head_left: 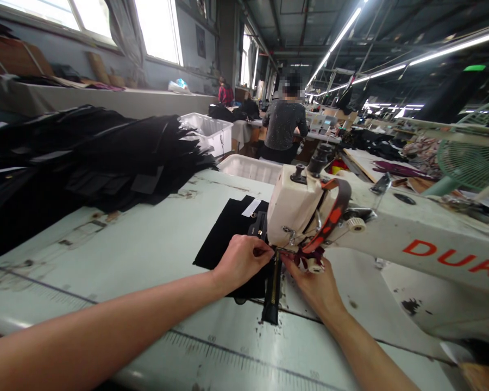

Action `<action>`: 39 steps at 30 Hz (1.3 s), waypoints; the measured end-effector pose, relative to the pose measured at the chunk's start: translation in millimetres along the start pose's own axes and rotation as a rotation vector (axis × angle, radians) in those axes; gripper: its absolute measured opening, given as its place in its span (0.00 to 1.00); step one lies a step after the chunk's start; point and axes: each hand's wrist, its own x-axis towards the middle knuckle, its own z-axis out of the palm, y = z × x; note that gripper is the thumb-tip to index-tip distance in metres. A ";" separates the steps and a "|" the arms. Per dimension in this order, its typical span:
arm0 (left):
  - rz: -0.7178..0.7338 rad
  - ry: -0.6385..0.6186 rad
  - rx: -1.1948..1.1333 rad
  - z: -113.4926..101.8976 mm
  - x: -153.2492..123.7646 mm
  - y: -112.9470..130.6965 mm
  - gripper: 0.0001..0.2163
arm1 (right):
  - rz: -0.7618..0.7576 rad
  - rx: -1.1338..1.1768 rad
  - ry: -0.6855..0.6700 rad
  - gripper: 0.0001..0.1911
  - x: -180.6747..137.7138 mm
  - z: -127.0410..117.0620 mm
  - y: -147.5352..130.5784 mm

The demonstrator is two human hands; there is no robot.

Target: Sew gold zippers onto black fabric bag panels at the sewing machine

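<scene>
A black zipper (pixel 274 290) with a brass-coloured tooth line lies lengthwise under the head of a white sewing machine (pixel 291 209). My left hand (pixel 242 258) is closed in a pinch at the zipper's upper left edge, close to the needle area. Opposite it, my right hand (pixel 320 285) has its fingertips on the zipper's right edge, with some fingers hidden by the machine head. Under my left hand and wrist rests a flat black fabric piece (pixel 220 233), with a small white label (pixel 251 207) on it. The needle itself is hard to make out.
A large heap of black fabric pieces (pixel 106 146) covers the table's left rear. White plastic bins (pixel 250 167) stand beyond the table edge. A ruler scale (pixel 244 353) runs along the front. Farther off, a person (pixel 285 125) sits at another table; a green fan (pixel 472 163) stands right.
</scene>
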 end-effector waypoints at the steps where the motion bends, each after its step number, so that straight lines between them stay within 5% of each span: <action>1: -0.001 0.000 0.004 -0.2 -0.1 0.6 0.06 | 0.003 0.016 -0.005 0.12 -0.3 1.7 0.4; 23: 0.020 0.001 0.025 1.1 -1.4 4.6 0.07 | 0.011 -0.096 -0.011 0.12 -0.2 10.8 -1.2; 39: 0.002 0.008 -0.009 1.6 -2.1 4.6 0.07 | 0.081 -0.098 0.132 0.12 2.3 -7.9 -4.9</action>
